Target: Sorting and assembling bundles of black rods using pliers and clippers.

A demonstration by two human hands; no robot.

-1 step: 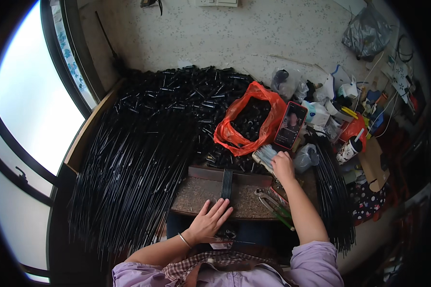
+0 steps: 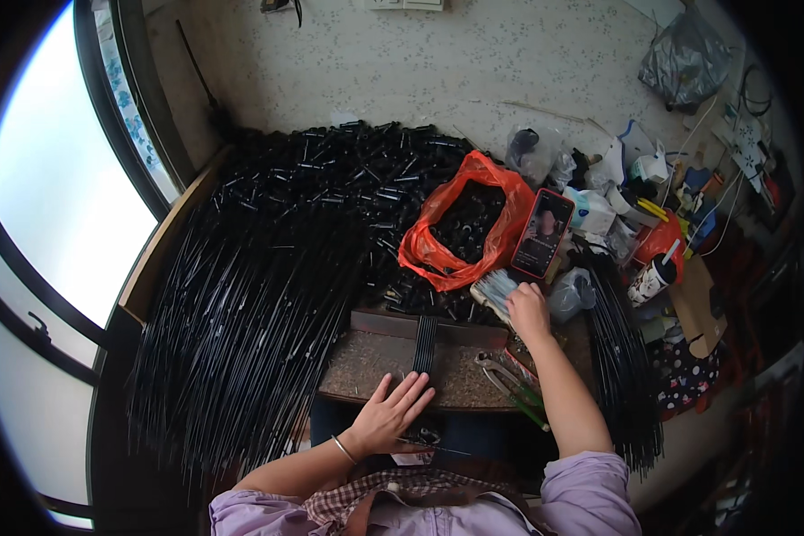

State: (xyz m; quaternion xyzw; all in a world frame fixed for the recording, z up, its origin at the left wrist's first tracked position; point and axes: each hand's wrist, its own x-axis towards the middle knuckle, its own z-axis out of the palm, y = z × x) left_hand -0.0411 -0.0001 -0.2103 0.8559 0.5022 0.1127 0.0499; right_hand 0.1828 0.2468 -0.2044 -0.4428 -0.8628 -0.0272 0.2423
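Note:
My left hand (image 2: 395, 413) lies flat with fingers stretched out on the near part of a brown speckled work board (image 2: 357, 366). Its fingertips touch the near end of a narrow row of thin black rods (image 2: 425, 344), laid side by side and running away from me. The far end of the row meets a dark raised strip (image 2: 380, 325) along the back of the board. Farther right, my right hand (image 2: 529, 313) has its fingers bent and closed at a bundle of thin pale strips (image 2: 493, 288). What sits between those fingertips is hidden.
Pliers with green handles (image 2: 514, 390) lie on the board's right. Behind stand an orange plastic bag (image 2: 420, 259) of small black parts and a phone (image 2: 542, 234). Long black rods (image 2: 232, 339) spread at left, below a pile of black handles (image 2: 330, 174). A patterned cup (image 2: 649, 281) stands at right.

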